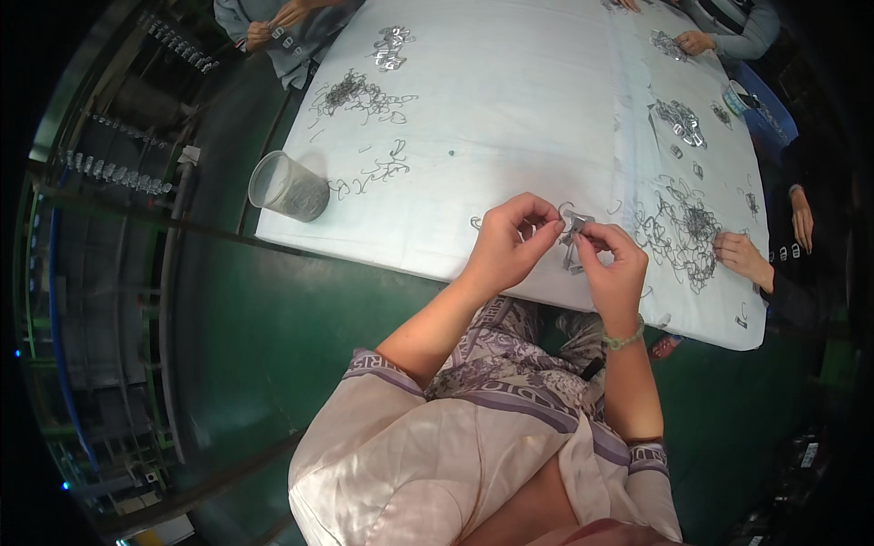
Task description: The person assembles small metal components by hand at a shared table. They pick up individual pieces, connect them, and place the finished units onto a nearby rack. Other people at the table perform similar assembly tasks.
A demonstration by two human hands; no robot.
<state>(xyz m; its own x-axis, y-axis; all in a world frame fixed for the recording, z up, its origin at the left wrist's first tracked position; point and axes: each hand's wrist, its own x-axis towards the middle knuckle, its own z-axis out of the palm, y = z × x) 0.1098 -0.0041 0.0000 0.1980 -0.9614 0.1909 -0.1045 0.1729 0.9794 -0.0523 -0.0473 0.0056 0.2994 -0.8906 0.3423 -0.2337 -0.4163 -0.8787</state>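
Near the front edge of the white-covered table, my hands are close together. My left hand [515, 238] is closed in a pinch on a thin bent wire hook [565, 207]. My right hand [615, 266] grips a small flat silver metal buckle [578, 220] between thumb and fingertips, touching or nearly touching the wire. More silver metal pieces [573, 260] show just below the fingertips; whether they hang from the buckle or lie on the cloth I cannot tell. To the right of my right hand spreads a loose pile of wire hooks [678, 232].
A clear plastic tub [289, 187] of metal bits stands at the table's left edge. Beyond it lie wire hooks [355, 94] and silver buckles [391, 47]. Another person's hand [745, 260] reaches the right pile. Other people work at the far side. Finished-looking pieces hang on racks [114, 170] at left.
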